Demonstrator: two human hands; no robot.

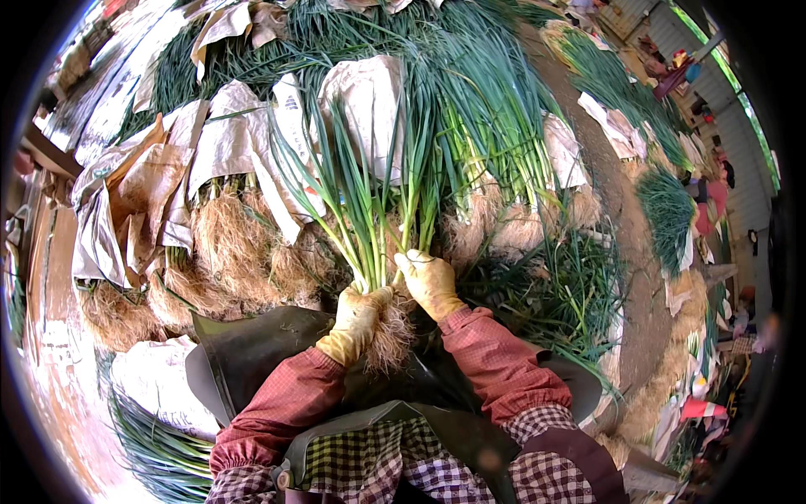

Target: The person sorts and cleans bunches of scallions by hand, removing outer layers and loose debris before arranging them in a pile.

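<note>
Both of my hands wear pale yellow gloves and grip green onions just above my lap. My left hand point(356, 319) is closed round the base of a bunch of green onions point(363, 223), whose leaves fan up and away from me. Below that grip hangs a tangle of tan roots point(389, 338). Close beside it on the right, my right hand point(430, 286) has its fingers closed on the lower white stalks of green onions point(411, 197). The hands are almost touching. Part of the stalks is hidden behind the gloves.
Piles of rooted green onions point(491, 109) lie ahead, partly under whitish sacks point(361, 101). Loose green leaves point(562, 294) are heaped at the right. More green onions point(159, 441) lie near left beside a white sack point(155, 378). Other people point(714, 197) sit at the far right.
</note>
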